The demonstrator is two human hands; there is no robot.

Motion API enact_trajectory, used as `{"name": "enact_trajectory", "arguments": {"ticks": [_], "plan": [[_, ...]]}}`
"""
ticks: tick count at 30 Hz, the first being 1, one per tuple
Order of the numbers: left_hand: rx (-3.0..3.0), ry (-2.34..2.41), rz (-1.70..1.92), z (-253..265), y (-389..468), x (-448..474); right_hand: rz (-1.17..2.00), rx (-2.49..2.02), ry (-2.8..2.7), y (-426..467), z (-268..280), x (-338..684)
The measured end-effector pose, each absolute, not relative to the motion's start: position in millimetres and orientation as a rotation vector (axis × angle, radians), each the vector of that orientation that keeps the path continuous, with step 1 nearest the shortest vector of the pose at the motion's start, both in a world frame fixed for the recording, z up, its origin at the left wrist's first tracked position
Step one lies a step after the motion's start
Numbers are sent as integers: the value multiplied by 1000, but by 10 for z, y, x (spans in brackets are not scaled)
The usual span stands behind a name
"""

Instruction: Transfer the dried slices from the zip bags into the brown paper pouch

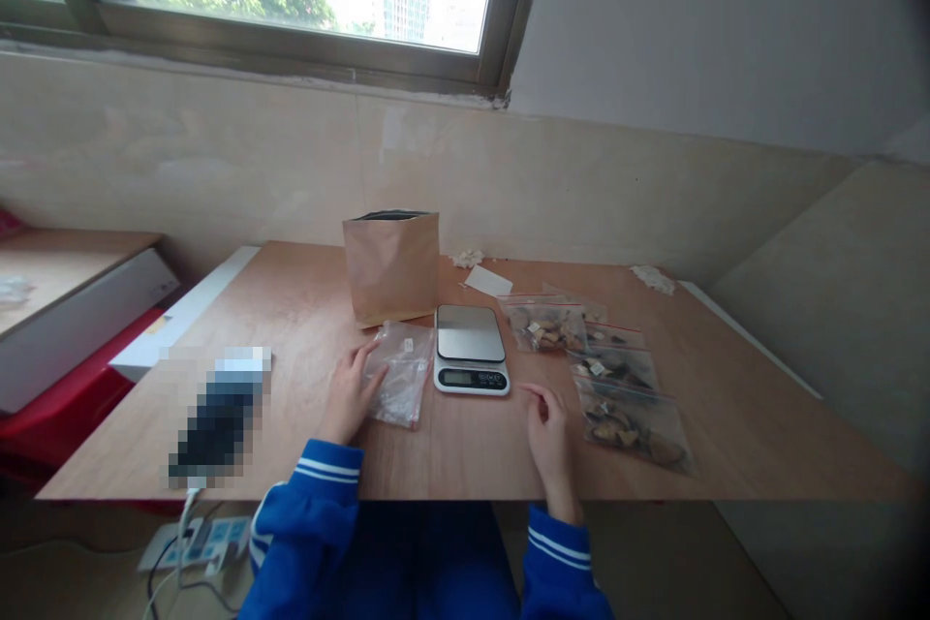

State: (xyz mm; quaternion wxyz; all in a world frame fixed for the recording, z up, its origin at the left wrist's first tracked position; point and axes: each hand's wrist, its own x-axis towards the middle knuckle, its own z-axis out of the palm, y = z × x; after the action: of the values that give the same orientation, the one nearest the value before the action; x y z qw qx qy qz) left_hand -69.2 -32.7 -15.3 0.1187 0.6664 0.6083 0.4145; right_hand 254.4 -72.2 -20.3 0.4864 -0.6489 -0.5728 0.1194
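Note:
My left hand (353, 392) lies with its fingers apart on the left edge of some clear zip bags (399, 383), which look flat and unfilled. Just right of these bags is a white kitchen scale (472, 349) with a bare metal plate and a small dark display panel. My right hand (546, 421) rests on the table to the right of the scale, its fingers curled in and nothing visible in them. Beyond that hand lie several zip bags (629, 421) filled with dried brown pieces, perhaps mushrooms. Behind the clear bags stands a brown paper pouch (392, 266), open at the top.
On the left of the wooden table (305, 281) lies a blurred-out dark device (222, 417) with a white cable (187, 513). A white card (488, 282) and crumpled white scraps (467, 259) are behind the scale. A power strip (200, 542) sits below the table's front edge.

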Motion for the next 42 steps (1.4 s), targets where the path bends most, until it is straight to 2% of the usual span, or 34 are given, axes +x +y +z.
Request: {"name": "enact_trajectory", "arguments": {"ticks": [8, 14, 18, 22, 26, 30, 34, 38, 42], "plan": [[1934, 1743, 1195, -351, -314, -648, -32, -1571, -1786, -121, 98, 2656], [1897, 1950, 1312, -264, -535, -554, -178, -1740, -1875, 373, -98, 2884], [1961, 2095, 1077, -104, -671, -475, -276, -1798, -1867, 448, -263, 2904], [2176, 2017, 789, -51, -688, -446, -329, -1798, -1835, 423, -298, 2883], [2153, 2051, 601, -68, -669, -461, -309, -1752, -1774, 395, -241, 2894], [2101, 2092, 537, -66, -666, -471, -286, -1603, -1434, 219, -29, 2883], [2055, 2049, 707, -36, -658, -479, -335, -1380, -931, -275, 330, 2681], [1915, 1854, 1084, 60, -700, -455, -196, -1205, -582, -813, 621, 2269], [1668, 1397, 1401, 266, -875, -277, 190, -1140, -614, -1018, 797, 1874]]}}
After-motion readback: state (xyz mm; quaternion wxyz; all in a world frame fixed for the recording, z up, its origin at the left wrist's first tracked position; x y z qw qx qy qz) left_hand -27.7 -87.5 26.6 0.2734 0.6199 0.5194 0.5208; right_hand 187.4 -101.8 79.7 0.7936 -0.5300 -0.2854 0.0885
